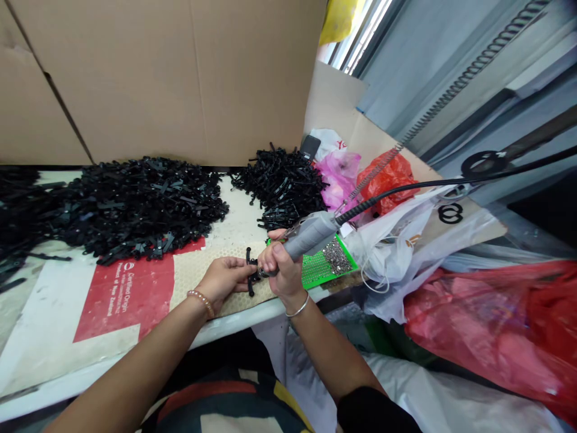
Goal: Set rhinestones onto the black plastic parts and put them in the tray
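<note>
My right hand [285, 268] is wrapped round a grey electric screwdriver [311, 233], which hangs from a coiled spring and trails a black cable. Its tip points left and down at a small black plastic part [250, 285] on the beige mat [189, 282]. The fingers of my left hand [226, 280] pinch that part from the left side. Whether the tip touches a screw is hidden by my fingers. Beside my right hand lies a green tray [315, 272] with rows of holes and small metal screws [337, 257] heaped at its right end.
A large pile of black plastic parts [144, 204] lies on the left, a smaller pile [288, 183] at the back. Pink [338, 177] and red bags [390, 177] stand beyond the tray. Cardboard [157, 78] walls the back. The spring [451, 93] slants in from upper right.
</note>
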The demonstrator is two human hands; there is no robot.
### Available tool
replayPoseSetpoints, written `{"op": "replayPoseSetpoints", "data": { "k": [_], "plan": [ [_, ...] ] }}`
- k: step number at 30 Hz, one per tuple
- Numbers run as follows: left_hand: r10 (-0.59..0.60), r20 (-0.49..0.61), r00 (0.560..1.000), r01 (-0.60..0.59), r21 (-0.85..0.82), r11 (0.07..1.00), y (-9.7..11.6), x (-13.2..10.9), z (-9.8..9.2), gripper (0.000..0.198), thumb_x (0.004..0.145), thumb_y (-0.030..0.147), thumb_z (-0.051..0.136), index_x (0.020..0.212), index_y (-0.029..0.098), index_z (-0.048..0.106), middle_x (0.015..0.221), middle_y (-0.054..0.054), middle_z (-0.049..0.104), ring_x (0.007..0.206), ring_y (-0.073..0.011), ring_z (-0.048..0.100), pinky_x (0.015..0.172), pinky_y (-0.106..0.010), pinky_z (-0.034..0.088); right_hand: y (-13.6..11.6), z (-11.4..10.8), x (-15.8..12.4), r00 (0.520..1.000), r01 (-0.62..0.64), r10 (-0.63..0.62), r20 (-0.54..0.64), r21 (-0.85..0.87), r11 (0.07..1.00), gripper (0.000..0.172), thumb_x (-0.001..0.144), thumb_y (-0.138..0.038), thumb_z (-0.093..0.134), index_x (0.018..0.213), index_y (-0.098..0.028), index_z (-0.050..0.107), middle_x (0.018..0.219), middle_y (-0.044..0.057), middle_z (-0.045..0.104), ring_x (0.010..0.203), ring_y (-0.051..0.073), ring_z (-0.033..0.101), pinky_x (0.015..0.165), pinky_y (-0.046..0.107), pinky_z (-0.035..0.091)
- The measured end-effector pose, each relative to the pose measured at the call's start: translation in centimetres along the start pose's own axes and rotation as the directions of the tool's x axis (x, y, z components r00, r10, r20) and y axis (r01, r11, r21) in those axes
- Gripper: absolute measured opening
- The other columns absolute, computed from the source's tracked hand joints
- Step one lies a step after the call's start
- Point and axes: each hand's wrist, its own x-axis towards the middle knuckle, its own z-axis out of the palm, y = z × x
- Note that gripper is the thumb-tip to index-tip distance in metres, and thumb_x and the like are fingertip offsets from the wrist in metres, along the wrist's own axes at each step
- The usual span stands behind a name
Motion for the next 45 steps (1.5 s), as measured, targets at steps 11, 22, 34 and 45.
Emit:
{"op": "replayPoseSetpoints", "data": {
  "k": [11,22,34,45],
  "plan": [
    [-0.007,0.03,1.0,0.006,0.014,1.0,-0.4,0.7,-0.4,0.037,0.051,0.032,0.089,0.063,0.009,0.062,0.06,-0.002,0.06,0.054,-0.0108,0.057,0.054,-0.02,0.052,0.9,-1.2,-0.1,0.972,-0.03,0.045,0.23,-0.067,0.997,0.032,0.083,-0.049,0.068,0.089,-0.023,0.05,0.047,-0.01,0.035,0.038,0.01,0.034,0.044,0.022,0.037],
    [-0.032,-0.019,0.999,0.031,-0.02,0.999,0.1,0.1,0.1,0.022,0.059,0.014,0.085,0.062,0.009,0.064,0.063,-0.003,0.062,0.054,-0.0095,0.057,0.048,-0.016,0.05,-0.6,-1.1,0.7,0.982,-0.005,0.007,0.19,-0.012,1.0,0.033,0.082,-0.044,0.068,0.1,-0.02,0.055,0.048,-0.01,0.036,0.039,0.01,0.034,0.045,0.021,0.036],
    [-0.071,-0.046,0.996,0.07,-0.015,0.997,0.5,-0.5,0.0,0.005,0.076,0.007,0.072,0.076,0.006,0.067,0.079,-0.009,0.068,0.065,-0.0117,0.063,0.056,-0.017,0.053,0.1,-7.5,7.9,0.953,0.045,-0.096,-0.288,-0.178,0.983,0.045,0.063,-0.046,0.077,0.091,-0.016,0.059,0.047,-0.009,0.041,0.04,0.008,0.035,0.041,0.019,0.031],
    [-0.075,-0.027,0.997,0.074,-0.033,0.997,0.5,-0.6,-0.3,0.019,0.062,0.004,0.076,0.078,0.008,0.066,0.079,-0.007,0.069,0.07,-0.0142,0.065,0.057,-0.016,0.054,0.7,-8.2,7.5,0.959,0.087,-0.141,-0.245,-0.216,0.972,0.037,0.069,-0.042,0.075,0.089,-0.016,0.059,0.05,-0.008,0.042,0.04,0.008,0.036,0.04,0.018,0.033]
  ]
}}
